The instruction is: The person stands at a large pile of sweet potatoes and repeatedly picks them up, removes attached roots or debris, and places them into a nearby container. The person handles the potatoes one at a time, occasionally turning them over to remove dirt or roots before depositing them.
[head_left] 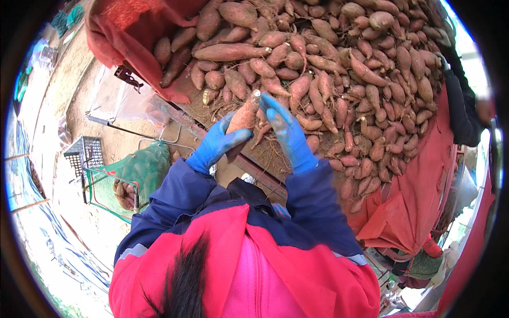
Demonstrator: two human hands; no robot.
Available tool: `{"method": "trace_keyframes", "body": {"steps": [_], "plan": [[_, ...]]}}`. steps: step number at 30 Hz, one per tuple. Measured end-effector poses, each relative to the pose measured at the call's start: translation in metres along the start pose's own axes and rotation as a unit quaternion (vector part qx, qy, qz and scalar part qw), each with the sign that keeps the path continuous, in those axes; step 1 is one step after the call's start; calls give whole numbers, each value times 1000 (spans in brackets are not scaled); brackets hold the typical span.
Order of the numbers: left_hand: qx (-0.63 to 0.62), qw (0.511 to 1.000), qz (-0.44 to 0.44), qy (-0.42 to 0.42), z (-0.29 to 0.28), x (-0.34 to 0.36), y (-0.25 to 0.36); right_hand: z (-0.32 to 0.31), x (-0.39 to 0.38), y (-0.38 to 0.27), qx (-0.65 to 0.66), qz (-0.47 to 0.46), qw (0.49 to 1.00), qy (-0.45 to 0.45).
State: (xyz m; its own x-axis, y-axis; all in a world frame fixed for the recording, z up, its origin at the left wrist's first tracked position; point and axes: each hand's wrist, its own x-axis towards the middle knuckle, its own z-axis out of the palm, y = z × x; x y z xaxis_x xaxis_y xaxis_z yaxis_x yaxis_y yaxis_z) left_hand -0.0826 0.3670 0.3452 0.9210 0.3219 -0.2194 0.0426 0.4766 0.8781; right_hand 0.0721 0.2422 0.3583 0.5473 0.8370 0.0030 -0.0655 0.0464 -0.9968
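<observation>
My left hand (222, 142), in a blue glove, grips an elongated pinkish sweet potato (243, 117) that tilts upward, its pale tip at the top. Just to the right, my right hand (282, 130), gloved the same way, has its fingers extended beside the upper part of that root; whether they touch it is hard to tell. Ahead and to the right spreads a big pile of sweet potatoes (366, 71) with thin roots, lying on a soil-strewn surface with red cloth (405, 206) along its sides.
At left are a green mesh bag (146, 169) containing sweet potatoes and a plastic crate (90, 148). A metal rail (263, 173) runs along the pile's near edge. At far right another person's dark sleeve (458, 106) and hand (484, 112) show.
</observation>
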Motion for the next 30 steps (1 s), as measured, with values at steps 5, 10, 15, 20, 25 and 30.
{"method": "trace_keyframes", "body": {"steps": [5,10,15,20,25,30], "plan": [[-188,977,-50,-91,-23,-21,2,48,34,-9,94,37,991,-83],[-204,974,-79,-57,-47,-38,-8,71,74,13,2,-48,998,-42],[-358,930,-39,-77,-73,-55,-6,46,111,31,-81,-19,989,124],[-304,949,-43,67,-128,-113,-8,37,84,82,-203,-2,978,-53],[-326,891,51,313,-205,-254,-48,49,19,123,-206,113,962,-141],[-169,820,-146,528,-323,-344,-94,59,-26,132,-350,75,914,-192]]}}
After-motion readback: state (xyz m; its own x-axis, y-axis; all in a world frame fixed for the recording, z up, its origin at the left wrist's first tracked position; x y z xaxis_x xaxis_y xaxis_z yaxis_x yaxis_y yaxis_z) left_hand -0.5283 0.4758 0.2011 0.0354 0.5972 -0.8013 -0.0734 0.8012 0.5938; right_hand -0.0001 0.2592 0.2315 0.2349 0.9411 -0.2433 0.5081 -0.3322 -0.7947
